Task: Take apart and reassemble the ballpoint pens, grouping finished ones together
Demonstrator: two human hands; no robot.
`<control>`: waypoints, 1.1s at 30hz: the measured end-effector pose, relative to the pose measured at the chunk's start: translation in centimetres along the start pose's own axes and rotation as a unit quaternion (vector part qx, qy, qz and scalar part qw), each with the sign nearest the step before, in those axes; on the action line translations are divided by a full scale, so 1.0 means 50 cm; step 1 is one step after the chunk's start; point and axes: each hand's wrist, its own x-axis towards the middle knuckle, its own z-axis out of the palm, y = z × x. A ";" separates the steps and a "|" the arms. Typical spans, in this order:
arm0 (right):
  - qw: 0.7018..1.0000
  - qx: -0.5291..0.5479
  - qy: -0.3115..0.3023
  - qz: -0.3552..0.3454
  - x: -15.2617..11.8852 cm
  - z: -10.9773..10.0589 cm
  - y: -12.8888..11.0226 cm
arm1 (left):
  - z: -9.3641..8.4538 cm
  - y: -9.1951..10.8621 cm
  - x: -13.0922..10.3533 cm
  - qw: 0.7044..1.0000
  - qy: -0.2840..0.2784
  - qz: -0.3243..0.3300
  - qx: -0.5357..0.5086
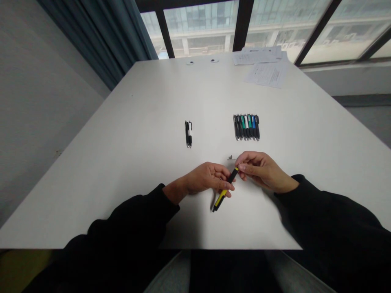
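A yellow and black pen [224, 192] slants over the table between my two hands. My left hand [210, 178] is closed around its middle, thumb on top. With thumb and forefinger, my right hand [261, 171] pinches the pen's upper end; the fingertips cover that end, so its exact form is hidden. The pen's other end, with a black clip and button, points down toward the table's front edge. Just beyond my right fingertips lie small metal-looking pieces [231, 158], too small to name.
On the white table [152, 101], a row of several pens [246, 127] in black, green, white and blue lies at right of centre. Two pens [188, 134] lie left of it. Papers [265, 67] rest at the far edge by the window.
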 end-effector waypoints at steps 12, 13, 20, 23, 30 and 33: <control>0.903 -0.403 0.096 -0.110 0.006 -0.056 0.000 | -0.006 -0.007 -0.003 0.999 -0.021 0.031 -0.017; 0.869 -0.468 0.093 -0.130 0.009 -0.058 0.000 | -0.006 -0.008 -0.003 0.999 -0.022 0.035 -0.019; 0.759 -0.632 0.051 -0.149 0.025 -0.043 0.010 | -0.005 -0.005 -0.004 0.999 -0.016 0.040 -0.024; 0.767 -0.621 0.028 -0.159 0.021 -0.043 0.009 | -0.007 -0.006 -0.004 0.999 -0.013 0.036 -0.020; 0.959 -0.279 0.032 -0.050 -0.004 -0.055 -0.009 | -0.010 -0.005 -0.006 0.999 -0.024 0.027 -0.009; 0.978 -0.201 0.023 -0.059 -0.007 -0.064 -0.012 | -0.008 -0.003 -0.007 1.000 -0.021 0.018 0.005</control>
